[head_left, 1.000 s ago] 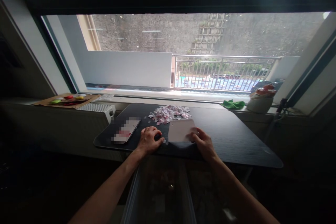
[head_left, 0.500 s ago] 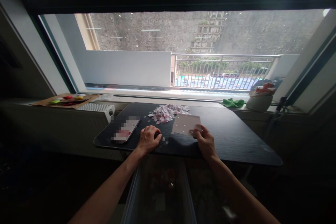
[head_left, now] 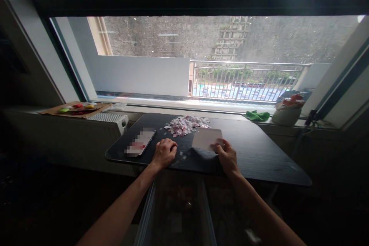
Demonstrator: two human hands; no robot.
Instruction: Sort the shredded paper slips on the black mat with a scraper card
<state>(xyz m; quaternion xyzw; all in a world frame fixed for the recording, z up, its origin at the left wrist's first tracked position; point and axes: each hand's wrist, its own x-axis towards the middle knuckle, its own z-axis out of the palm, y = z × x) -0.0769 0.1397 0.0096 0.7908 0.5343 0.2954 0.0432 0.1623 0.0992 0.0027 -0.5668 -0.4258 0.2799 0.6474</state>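
Note:
My right hand [head_left: 227, 155] pinches a pale flat card [head_left: 207, 138] with rounded corners by its near right edge. The card is held just over the black table [head_left: 245, 146], in front of a heap of small paper scraps [head_left: 186, 125]. On the table's near side rests my left hand [head_left: 165, 152], its fingers curled in; whatever they may hold is hidden. A few loose scraps [head_left: 181, 153] lie just right of it. To its left is a phone [head_left: 140, 143], its screen partly pixelated.
A clear plastic bin [head_left: 208, 209] stands below the table's near edge. Along the sill are a green cloth [head_left: 256, 115] and a pale pot [head_left: 286, 115] on the right. A brown board [head_left: 52, 110] with colourful items lies left, beside a white radiator [head_left: 115, 120].
Small white bits seen on the card earlier no longer show on it. My left thumb and fingers have closed together, covering the dark gap between them. The whole view has shifted slightly.

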